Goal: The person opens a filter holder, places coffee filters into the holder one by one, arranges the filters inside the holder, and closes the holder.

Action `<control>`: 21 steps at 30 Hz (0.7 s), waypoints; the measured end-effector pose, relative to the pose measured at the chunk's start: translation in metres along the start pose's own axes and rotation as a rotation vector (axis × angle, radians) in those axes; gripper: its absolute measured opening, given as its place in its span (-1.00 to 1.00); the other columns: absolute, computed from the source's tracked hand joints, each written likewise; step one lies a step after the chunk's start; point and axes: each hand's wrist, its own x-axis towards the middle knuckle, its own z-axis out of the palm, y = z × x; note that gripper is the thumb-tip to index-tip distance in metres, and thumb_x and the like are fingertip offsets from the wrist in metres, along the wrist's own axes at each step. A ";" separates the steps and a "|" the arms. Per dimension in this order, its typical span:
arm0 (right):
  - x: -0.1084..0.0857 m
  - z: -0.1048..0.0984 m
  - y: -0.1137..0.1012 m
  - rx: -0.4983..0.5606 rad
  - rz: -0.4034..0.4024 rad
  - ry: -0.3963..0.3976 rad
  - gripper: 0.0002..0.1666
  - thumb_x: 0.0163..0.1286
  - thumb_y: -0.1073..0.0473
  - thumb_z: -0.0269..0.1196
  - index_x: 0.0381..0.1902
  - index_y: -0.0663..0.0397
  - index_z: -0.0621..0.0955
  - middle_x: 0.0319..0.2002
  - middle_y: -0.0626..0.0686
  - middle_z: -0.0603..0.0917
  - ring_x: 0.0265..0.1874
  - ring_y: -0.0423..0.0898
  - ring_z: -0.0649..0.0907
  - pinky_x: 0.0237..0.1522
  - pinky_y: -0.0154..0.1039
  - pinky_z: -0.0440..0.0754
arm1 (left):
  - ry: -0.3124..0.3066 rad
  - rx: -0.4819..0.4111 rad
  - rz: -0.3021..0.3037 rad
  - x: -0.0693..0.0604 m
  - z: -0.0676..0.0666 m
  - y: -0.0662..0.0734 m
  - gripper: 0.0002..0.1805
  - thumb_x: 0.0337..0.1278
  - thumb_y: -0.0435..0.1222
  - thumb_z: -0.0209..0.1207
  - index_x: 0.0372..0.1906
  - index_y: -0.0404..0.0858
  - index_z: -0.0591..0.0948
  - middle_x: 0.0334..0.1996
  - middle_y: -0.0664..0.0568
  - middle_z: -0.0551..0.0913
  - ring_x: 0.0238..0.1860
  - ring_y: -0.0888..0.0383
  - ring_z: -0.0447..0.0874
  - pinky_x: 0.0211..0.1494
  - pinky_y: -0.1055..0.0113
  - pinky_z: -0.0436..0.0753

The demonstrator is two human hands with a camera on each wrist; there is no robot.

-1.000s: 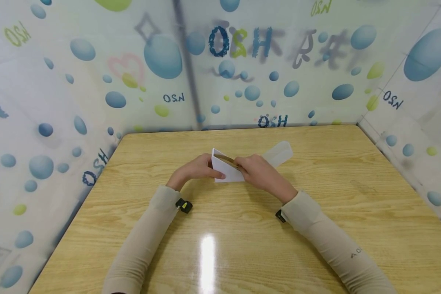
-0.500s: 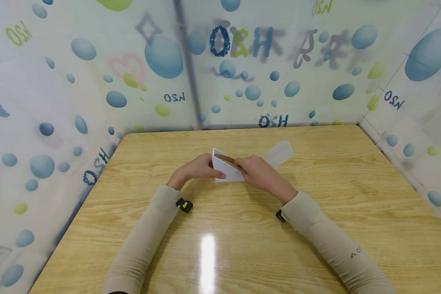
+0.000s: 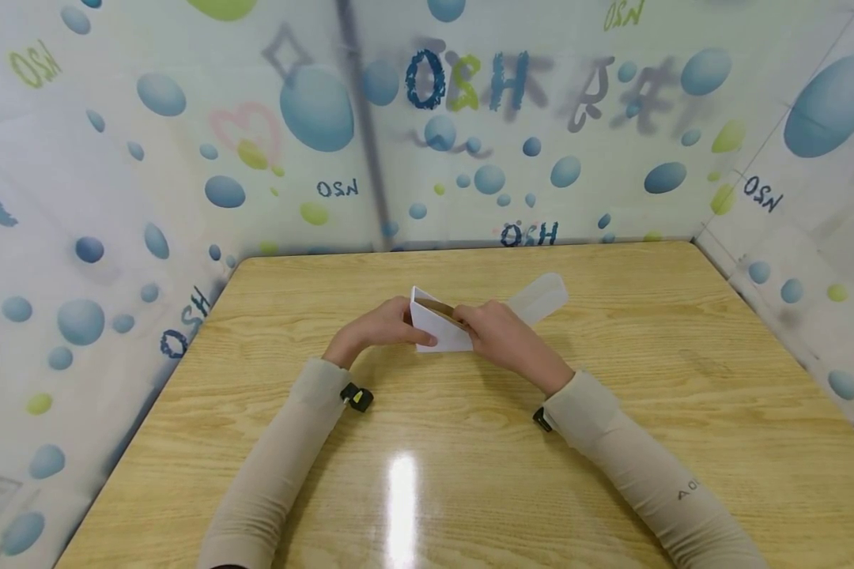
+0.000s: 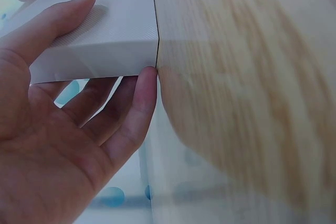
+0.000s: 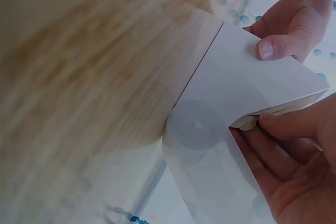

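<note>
A white box with a slanted open top stands on the table. My left hand grips its left end, with the thumb on the front face and the fingers behind, as the left wrist view shows. A translucent flap juts out to the right, joined to the box at a round pivot. Inside the opening shows a thin brown piece. My right hand pinches a tan edge at the opening between thumb and fingers; the rest of that piece is hidden inside the box.
The wood-grain table reaches on every side of the hands, with a bright glare streak near its front. A wall sheet printed with blue and green drops stands behind the far edge. Small black wrist devices hang from the sleeves.
</note>
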 end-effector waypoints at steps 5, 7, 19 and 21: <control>0.000 -0.001 -0.001 -0.012 0.008 -0.015 -0.85 0.53 0.34 0.18 -0.14 0.16 0.71 -0.29 0.13 0.81 -0.45 -0.10 0.71 -0.27 -0.17 0.72 | 0.000 -0.001 -0.002 0.000 0.000 0.001 -0.56 0.21 -0.25 0.41 0.17 -0.23 0.65 -0.02 -0.07 0.77 -0.14 0.14 0.69 -0.15 0.30 0.63; 0.000 -0.002 -0.001 -0.016 0.007 -0.023 -0.86 0.52 0.34 0.19 -0.14 0.16 0.70 -0.30 0.13 0.81 -0.48 -0.13 0.69 -0.30 -0.19 0.70 | 0.001 -0.003 -0.003 0.001 -0.001 0.000 -0.56 0.21 -0.25 0.41 0.18 -0.24 0.64 -0.02 -0.08 0.77 -0.15 0.14 0.68 -0.15 0.30 0.63; 0.003 0.000 -0.002 0.001 0.054 -0.164 -0.82 0.55 0.21 0.19 -0.01 0.18 0.61 -0.50 0.01 0.63 -0.63 -0.18 0.48 -0.49 -0.31 0.41 | -0.001 -0.012 -0.002 0.001 0.000 0.000 -0.56 0.22 -0.26 0.40 0.19 -0.25 0.64 0.00 -0.11 0.76 -0.12 0.12 0.70 -0.15 0.28 0.63; 0.002 0.000 -0.002 0.011 0.061 -0.173 -0.81 0.55 0.21 0.18 0.01 0.19 0.60 -0.50 0.00 0.62 -0.63 -0.17 0.47 -0.50 -0.31 0.40 | -0.001 -0.009 -0.002 0.001 0.000 0.000 -0.56 0.22 -0.25 0.40 0.18 -0.25 0.64 -0.01 -0.11 0.76 -0.13 0.13 0.70 -0.15 0.29 0.62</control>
